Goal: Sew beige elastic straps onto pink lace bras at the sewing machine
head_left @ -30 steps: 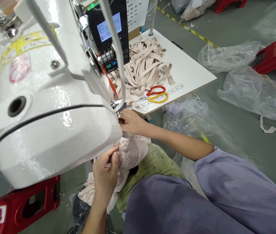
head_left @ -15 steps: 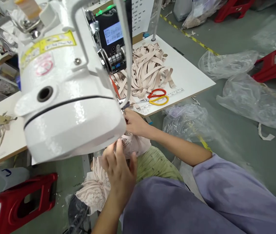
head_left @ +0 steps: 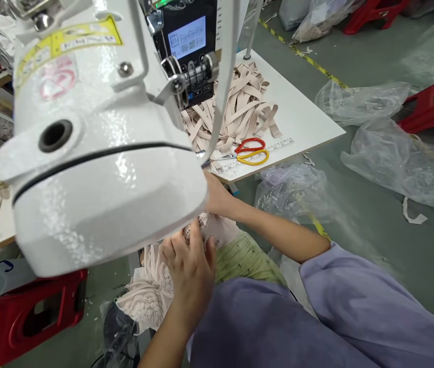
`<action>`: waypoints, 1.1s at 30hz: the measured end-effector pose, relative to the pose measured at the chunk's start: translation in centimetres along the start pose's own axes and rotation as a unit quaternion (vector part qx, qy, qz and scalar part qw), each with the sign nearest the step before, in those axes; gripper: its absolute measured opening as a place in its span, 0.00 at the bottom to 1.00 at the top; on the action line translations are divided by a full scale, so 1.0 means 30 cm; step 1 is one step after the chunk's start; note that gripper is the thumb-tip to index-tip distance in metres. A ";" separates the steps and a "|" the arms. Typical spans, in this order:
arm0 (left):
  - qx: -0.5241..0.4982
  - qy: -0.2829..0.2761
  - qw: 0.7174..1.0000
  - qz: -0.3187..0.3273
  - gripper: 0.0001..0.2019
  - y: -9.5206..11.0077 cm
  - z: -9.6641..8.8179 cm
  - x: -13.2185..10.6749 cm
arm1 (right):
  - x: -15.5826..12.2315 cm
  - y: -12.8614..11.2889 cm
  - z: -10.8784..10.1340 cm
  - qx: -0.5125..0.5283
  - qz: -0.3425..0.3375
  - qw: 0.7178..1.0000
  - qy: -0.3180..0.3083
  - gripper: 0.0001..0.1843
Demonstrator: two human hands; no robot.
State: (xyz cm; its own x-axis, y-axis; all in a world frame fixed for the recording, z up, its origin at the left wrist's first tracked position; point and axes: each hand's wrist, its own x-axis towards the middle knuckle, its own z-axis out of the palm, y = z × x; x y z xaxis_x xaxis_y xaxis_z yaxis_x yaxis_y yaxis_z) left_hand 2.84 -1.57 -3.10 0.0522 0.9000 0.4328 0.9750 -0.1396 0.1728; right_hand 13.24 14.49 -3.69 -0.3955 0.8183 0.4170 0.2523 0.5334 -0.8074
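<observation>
A white sewing machine head (head_left: 105, 204) fills the left and middle of the view and hides its needle area. Just below its front edge, my left hand (head_left: 190, 266) rests with fingers stretched out over pale pink lace fabric (head_left: 217, 227). My right hand (head_left: 217, 197) reaches in behind the machine's right end; its fingers are out of sight there, so any hold on the fabric cannot be made out. More of the lace (head_left: 148, 296) hangs in folds left of my left wrist.
Beige elastic strips (head_left: 245, 107) lie heaped on the white tabletop (head_left: 301, 120), near red-and-yellow-handled scissors (head_left: 253, 152). A control screen (head_left: 187, 38) stands behind the machine. Clear plastic bags (head_left: 401, 158) and red stools (head_left: 29, 317) are on the floor.
The machine head looks larger and nearer as my view has shifted. My right hand's fingers are now more covered by it. My left fingers have settled lower onto the lace.
</observation>
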 end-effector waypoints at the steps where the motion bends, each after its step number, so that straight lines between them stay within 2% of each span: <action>1: -0.006 0.001 1.000 0.000 0.27 0.000 0.000 0.003 | 0.002 0.001 -0.001 -0.003 0.001 1.000 -0.002 0.07; 9: -0.012 0.007 1.000 0.008 0.27 -0.005 0.011 0.008 | 0.009 0.007 -0.005 0.000 0.001 1.000 -0.017 0.08; 22: -0.007 0.019 1.000 0.021 0.28 -0.011 0.022 0.015 | 0.007 0.032 0.013 0.022 -0.038 0.999 0.011 0.07; 26: -0.033 0.042 0.998 0.021 0.29 -0.041 0.029 -0.007 | 0.002 0.027 0.024 0.038 -0.042 0.998 0.023 0.05; 28: -0.068 0.073 0.995 -0.001 0.28 -0.073 0.035 -0.028 | -0.006 0.024 0.029 0.051 -0.038 0.998 0.027 0.04; 30: -0.125 0.090 0.986 -0.061 0.26 -0.110 0.047 -0.051 | -0.019 0.021 0.030 0.070 -0.021 0.997 0.036 0.03; 32: -0.220 0.084 0.959 -0.158 0.23 -0.144 0.067 -0.068 | -0.037 0.020 0.025 0.091 0.010 0.994 0.051 0.02; 33: -0.275 0.075 0.935 -0.212 0.22 -0.158 0.079 -0.074 | -0.048 0.020 0.021 0.102 0.026 0.993 0.058 0.03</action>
State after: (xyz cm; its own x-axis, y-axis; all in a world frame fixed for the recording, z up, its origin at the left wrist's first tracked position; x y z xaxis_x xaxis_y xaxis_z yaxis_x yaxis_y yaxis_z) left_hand -1.40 -1.91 -6.97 -0.3846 0.8606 0.3337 0.6404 -0.0116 0.7679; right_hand 13.39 13.48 -5.04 -0.2793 0.8689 0.4086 0.0803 0.4452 -0.8918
